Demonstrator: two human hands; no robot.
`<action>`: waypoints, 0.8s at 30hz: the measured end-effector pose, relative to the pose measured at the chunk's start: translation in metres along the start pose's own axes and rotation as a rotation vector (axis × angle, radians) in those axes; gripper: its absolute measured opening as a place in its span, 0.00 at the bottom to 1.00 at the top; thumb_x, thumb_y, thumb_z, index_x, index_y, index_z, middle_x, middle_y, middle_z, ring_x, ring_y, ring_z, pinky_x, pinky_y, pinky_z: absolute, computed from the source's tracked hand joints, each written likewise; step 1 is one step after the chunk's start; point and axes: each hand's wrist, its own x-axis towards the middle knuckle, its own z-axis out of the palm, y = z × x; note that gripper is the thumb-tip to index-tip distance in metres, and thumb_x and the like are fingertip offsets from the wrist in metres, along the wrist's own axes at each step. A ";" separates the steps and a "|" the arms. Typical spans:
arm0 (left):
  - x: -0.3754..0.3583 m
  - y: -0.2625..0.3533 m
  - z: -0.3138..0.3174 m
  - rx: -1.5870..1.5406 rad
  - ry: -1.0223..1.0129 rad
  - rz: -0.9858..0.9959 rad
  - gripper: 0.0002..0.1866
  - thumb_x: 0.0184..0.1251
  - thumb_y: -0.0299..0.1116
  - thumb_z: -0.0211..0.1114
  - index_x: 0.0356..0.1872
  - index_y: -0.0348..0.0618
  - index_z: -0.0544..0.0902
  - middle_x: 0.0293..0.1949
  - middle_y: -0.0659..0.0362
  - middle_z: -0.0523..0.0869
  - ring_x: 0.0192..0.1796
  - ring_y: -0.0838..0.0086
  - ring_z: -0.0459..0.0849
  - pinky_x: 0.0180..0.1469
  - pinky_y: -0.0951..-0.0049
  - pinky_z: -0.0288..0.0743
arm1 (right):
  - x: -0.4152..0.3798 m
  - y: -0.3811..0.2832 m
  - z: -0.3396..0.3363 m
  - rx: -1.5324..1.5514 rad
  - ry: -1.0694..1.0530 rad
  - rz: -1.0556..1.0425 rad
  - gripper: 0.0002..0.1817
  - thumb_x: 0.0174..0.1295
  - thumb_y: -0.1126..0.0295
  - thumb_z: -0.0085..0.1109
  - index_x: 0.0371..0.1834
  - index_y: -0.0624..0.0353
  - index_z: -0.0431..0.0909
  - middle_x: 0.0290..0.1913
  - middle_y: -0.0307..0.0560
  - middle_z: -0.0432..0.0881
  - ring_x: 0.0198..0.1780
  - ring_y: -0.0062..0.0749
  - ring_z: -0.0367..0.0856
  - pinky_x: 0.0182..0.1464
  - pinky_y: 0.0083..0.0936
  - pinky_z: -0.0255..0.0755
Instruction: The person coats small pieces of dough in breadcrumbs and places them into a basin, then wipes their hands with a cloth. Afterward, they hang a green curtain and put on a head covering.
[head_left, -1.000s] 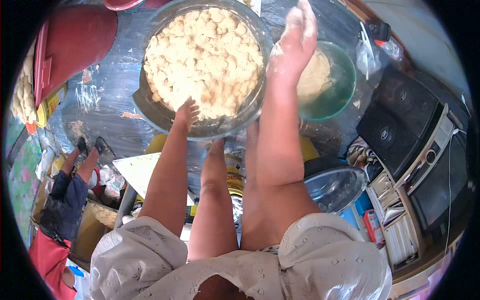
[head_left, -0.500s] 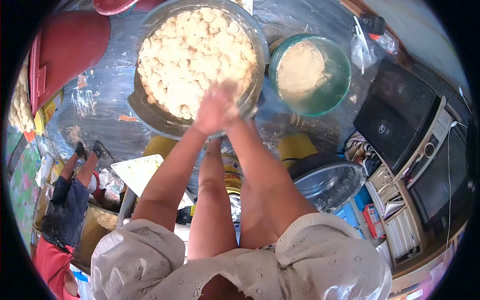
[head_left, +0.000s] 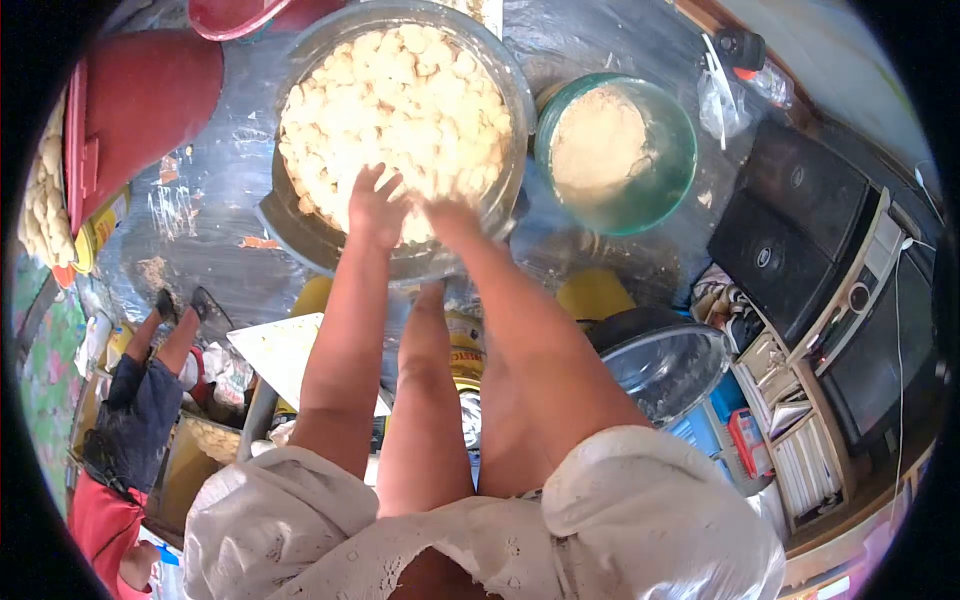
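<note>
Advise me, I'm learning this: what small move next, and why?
Perhaps ease the left hand and right hand in among the pale lumps: both are close together at the near side of the basin, with nothing visibly held.

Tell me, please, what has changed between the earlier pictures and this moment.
The right hand, seen a second ago between the basin and green tub, has swung left and toward the wearer, to the near part of the dough pieces. Half a second ago it overlapped the left hand; now they show side by side, the left hand farther left. The basin, green tub and pale powder have stayed put.
</note>
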 end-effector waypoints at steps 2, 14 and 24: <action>0.001 0.008 -0.012 0.005 -0.081 0.085 0.34 0.69 0.55 0.42 0.66 0.38 0.61 0.59 0.48 0.70 0.62 0.62 0.65 0.67 0.62 0.52 | 0.013 0.052 0.048 0.403 -0.122 0.363 0.36 0.66 0.44 0.39 0.64 0.67 0.60 0.62 0.60 0.67 0.64 0.48 0.64 0.65 0.39 0.56; 0.115 0.015 -0.115 1.921 -0.105 0.454 0.29 0.64 0.51 0.54 0.56 0.36 0.70 0.45 0.44 0.80 0.44 0.57 0.78 0.48 0.57 0.71 | -0.057 -0.104 -0.171 1.743 -0.024 -0.056 0.32 0.68 0.48 0.38 0.61 0.67 0.64 0.61 0.58 0.69 0.60 0.43 0.70 0.63 0.38 0.60; -0.090 0.038 0.010 0.233 -0.236 0.435 0.31 0.70 0.55 0.41 0.58 0.36 0.68 0.53 0.48 0.76 0.59 0.64 0.71 0.64 0.65 0.58 | -0.074 0.016 0.029 -0.075 -0.447 -0.036 0.35 0.57 0.51 0.56 0.63 0.60 0.64 0.66 0.56 0.63 0.68 0.48 0.59 0.68 0.49 0.48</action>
